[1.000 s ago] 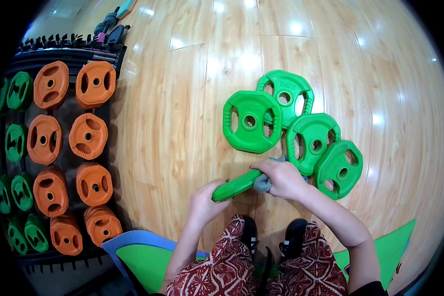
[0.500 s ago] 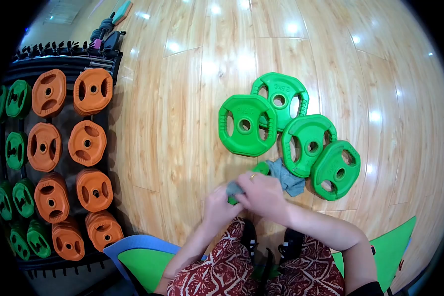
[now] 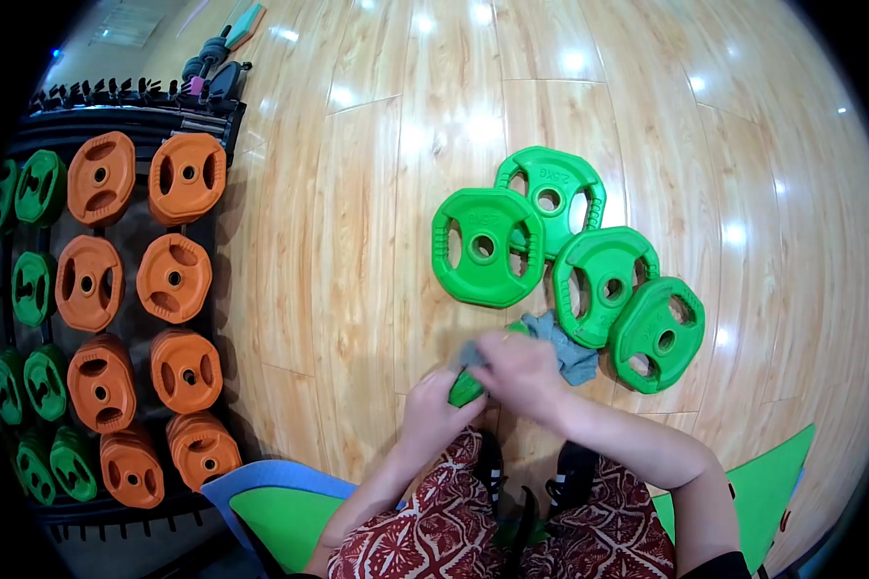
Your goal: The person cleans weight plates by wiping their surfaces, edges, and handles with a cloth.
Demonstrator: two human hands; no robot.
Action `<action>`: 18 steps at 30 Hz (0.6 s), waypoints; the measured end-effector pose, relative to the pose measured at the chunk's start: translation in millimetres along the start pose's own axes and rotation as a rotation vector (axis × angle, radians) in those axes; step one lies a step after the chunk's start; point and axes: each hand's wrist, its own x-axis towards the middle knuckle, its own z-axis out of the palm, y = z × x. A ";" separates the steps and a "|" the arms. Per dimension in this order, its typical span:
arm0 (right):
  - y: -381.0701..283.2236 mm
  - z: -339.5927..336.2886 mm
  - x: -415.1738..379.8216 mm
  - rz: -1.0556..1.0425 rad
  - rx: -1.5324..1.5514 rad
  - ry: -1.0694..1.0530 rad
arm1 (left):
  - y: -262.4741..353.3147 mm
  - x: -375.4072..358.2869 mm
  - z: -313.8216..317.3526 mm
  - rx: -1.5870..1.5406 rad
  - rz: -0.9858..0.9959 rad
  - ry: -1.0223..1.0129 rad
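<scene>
A green weight plate (image 3: 465,390) is held up nearly edge-on above the floor, mostly hidden by both hands. My left hand (image 3: 433,413) is closed round its near left side. My right hand (image 3: 523,374) is closed on a small grey cloth (image 3: 469,355) and presses it against the plate's rim; its fingers are partly blurred. Just beyond the right hand, a second piece of grey-blue cloth (image 3: 572,355) lies crumpled on the floor, against the green plates.
Several green plates lie overlapping on the wooden floor (image 3: 357,241), among them a left one (image 3: 463,280) and a right one (image 3: 632,333). A rack on the left carries orange plates (image 3: 188,207) and green ones. Green mats (image 3: 280,516) flank my legs.
My right hand and its cloth have slid slightly up and right along the held plate, baring more of its green rim. My left hand keeps its hold.
</scene>
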 end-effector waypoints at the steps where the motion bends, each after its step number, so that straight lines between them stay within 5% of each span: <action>1: 17.0 4.7 0.4 0.090 -0.035 0.060 | -1.4 -0.9 0.2 0.003 -0.003 0.000; 6: 49.9 7.2 0.8 0.356 -0.063 0.107 | -3.1 2.1 2.3 -0.180 0.057 0.105; 10: -1.2 7.3 -9.3 0.012 0.062 0.176 | -2.3 2.1 4.3 -0.097 0.098 0.124; 12: -6.7 3.1 -9.8 -0.014 0.121 0.118 | -1.6 1.0 -3.6 -0.070 -0.062 -0.048; 16: 34.3 12.4 -10.1 0.043 0.041 0.121 | -7.0 -0.4 -13.5 -0.081 0.016 0.043; 18: 58.8 13.8 -5.5 0.521 0.291 -0.062 | -3.6 2.4 -25.5 0.084 -0.061 -0.062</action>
